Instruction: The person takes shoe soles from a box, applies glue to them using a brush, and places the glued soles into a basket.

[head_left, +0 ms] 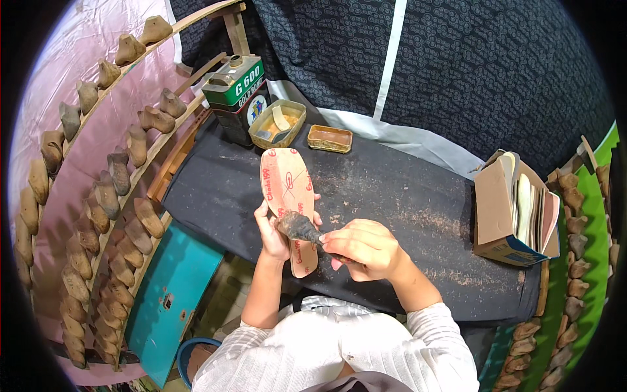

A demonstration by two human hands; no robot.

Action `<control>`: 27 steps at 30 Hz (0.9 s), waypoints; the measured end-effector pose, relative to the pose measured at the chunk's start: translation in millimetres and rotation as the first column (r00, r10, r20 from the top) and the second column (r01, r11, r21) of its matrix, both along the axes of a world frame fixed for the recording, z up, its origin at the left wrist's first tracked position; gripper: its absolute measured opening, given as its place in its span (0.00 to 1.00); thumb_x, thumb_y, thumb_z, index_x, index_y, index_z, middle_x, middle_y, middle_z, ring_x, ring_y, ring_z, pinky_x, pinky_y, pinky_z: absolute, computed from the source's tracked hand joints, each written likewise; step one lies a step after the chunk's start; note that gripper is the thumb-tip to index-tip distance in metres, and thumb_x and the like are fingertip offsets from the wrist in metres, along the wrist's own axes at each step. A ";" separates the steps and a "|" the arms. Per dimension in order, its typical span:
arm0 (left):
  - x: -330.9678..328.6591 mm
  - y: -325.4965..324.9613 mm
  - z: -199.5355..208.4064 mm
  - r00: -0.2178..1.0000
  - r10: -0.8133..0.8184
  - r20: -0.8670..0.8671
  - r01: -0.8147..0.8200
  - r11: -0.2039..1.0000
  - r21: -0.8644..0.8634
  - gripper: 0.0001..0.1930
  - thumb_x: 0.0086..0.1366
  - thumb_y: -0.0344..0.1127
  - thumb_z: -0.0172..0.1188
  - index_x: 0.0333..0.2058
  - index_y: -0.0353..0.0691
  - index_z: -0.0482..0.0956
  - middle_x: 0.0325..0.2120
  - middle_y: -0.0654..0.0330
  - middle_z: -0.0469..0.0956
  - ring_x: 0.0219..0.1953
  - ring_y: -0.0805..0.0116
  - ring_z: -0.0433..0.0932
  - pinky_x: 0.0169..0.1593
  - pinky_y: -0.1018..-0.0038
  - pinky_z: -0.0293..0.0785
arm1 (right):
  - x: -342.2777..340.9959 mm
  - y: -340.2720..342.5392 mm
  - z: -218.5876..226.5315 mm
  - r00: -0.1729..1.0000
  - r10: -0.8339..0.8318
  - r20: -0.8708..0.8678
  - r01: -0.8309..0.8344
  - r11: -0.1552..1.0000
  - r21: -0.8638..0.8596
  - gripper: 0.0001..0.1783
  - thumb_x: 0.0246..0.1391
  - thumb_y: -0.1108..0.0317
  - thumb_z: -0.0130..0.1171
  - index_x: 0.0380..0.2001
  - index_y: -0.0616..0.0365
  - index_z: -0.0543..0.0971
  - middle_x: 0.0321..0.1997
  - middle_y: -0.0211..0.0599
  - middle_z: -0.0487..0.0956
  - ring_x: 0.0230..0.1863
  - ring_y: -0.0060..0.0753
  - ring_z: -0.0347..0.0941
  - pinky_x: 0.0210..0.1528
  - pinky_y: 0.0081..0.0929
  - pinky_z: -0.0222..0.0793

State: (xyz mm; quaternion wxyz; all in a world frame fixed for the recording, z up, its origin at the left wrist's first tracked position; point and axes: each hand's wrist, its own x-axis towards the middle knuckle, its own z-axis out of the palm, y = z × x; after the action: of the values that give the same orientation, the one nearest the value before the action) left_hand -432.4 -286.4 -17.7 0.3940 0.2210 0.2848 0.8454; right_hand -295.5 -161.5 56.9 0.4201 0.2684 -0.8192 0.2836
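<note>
My left hand (pixel 272 236) grips a shoe insole board (pixel 286 181) from beneath, fingers showing along both its edges. The board is long, sole-shaped and pinkish tan, with red printing on its upward face; its wide end points away from me. In my right hand (pixel 366 248) is a brush, pinched near its neck, the handle mostly hidden by the fingers. Its dark, caked brush head (pixel 298 227) lies across the middle of the board and seems to touch it. Both hands are above the near part of the black-covered table (pixel 385 189).
Behind the board stand a green and black metal can (pixel 238 95), an open tub (pixel 277 124) with a pale spreader inside, and a small shallow tray (pixel 330 138). A cardboard box (pixel 493 202) of sole pieces sits at right. Wooden shoe lasts (pixel 137 145) line racks on both sides.
</note>
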 end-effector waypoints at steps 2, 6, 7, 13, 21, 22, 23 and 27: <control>1.3 -1.9 3.0 0.998 -0.042 0.035 0.041 0.998 0.037 0.38 0.61 0.62 0.22 0.55 0.36 0.62 0.43 0.45 0.73 0.34 0.58 0.77 0.38 0.62 0.76 | -0.3 0.8 -1.3 1.000 0.010 0.002 -0.010 0.999 -0.037 0.18 0.31 0.78 0.64 0.33 0.66 0.77 0.34 0.42 0.78 0.29 0.41 0.76 0.32 0.30 0.73; 3.7 0.8 4.1 0.996 0.066 0.056 -0.064 0.997 -0.033 0.39 0.60 0.63 0.24 0.55 0.36 0.62 0.44 0.47 0.72 0.32 0.59 0.77 0.37 0.63 0.76 | -12.5 -2.7 -4.3 0.989 -0.067 -0.133 0.068 0.998 -0.001 0.13 0.36 0.75 0.66 0.29 0.64 0.79 0.33 0.42 0.80 0.26 0.36 0.76 0.26 0.25 0.72; 2.8 -0.1 5.3 0.996 0.066 0.055 -0.064 0.997 -0.033 0.39 0.60 0.63 0.24 0.55 0.36 0.62 0.44 0.47 0.72 0.32 0.59 0.77 0.37 0.63 0.76 | -10.4 -3.4 -5.0 0.989 -0.067 -0.134 0.068 0.998 -0.001 0.13 0.36 0.75 0.66 0.29 0.64 0.79 0.33 0.42 0.80 0.26 0.36 0.76 0.26 0.25 0.72; -5.0 -6.5 -0.5 1.000 -0.024 0.010 0.023 0.999 0.027 0.39 0.60 0.64 0.23 0.54 0.36 0.62 0.47 0.47 0.71 0.32 0.57 0.77 0.35 0.63 0.77 | -0.3 -1.5 -6.6 0.997 0.039 0.061 -0.037 0.999 -0.039 0.16 0.32 0.78 0.63 0.31 0.65 0.77 0.35 0.41 0.79 0.30 0.40 0.77 0.32 0.29 0.73; 0.9 -8.3 0.9 0.996 -0.014 0.091 0.011 0.999 0.033 0.41 0.60 0.65 0.25 0.55 0.33 0.61 0.47 0.45 0.70 0.34 0.56 0.77 0.34 0.65 0.78 | -5.1 -4.7 -19.0 1.000 0.029 0.009 -0.028 0.999 -0.044 0.19 0.29 0.77 0.64 0.33 0.63 0.78 0.37 0.42 0.79 0.30 0.40 0.76 0.33 0.29 0.73; -2.0 -10.5 -1.0 0.992 -0.048 0.115 0.046 0.999 0.021 0.41 0.60 0.65 0.26 0.55 0.33 0.61 0.47 0.46 0.70 0.33 0.56 0.77 0.34 0.66 0.78 | -2.2 -3.3 -18.5 0.997 0.065 0.048 -0.061 0.996 -0.067 0.19 0.30 0.77 0.64 0.33 0.63 0.78 0.37 0.42 0.79 0.31 0.39 0.76 0.33 0.29 0.73; -4.5 -12.6 -3.9 0.987 -0.081 0.139 0.080 0.997 0.009 0.41 0.59 0.65 0.27 0.55 0.33 0.61 0.47 0.46 0.70 0.33 0.56 0.76 0.34 0.66 0.78 | -0.5 -2.0 -18.2 0.997 0.065 0.049 -0.061 0.996 -0.068 0.19 0.30 0.77 0.64 0.33 0.63 0.78 0.37 0.42 0.79 0.31 0.39 0.76 0.33 0.29 0.73; -2.1 -9.1 -3.4 0.993 -0.048 0.112 0.047 0.999 0.012 0.40 0.59 0.65 0.27 0.55 0.33 0.61 0.46 0.47 0.71 0.33 0.57 0.76 0.33 0.67 0.78 | -3.5 -2.0 -13.6 0.998 0.049 0.032 -0.047 0.996 -0.072 0.14 0.33 0.76 0.66 0.30 0.63 0.79 0.35 0.41 0.80 0.30 0.37 0.77 0.30 0.27 0.72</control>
State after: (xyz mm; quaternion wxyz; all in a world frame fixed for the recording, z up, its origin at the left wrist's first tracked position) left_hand -434.5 -295.5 -21.1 0.4281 0.1819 0.2528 0.8484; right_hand -299.0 -163.5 43.3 0.4086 0.2679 -0.8089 0.3271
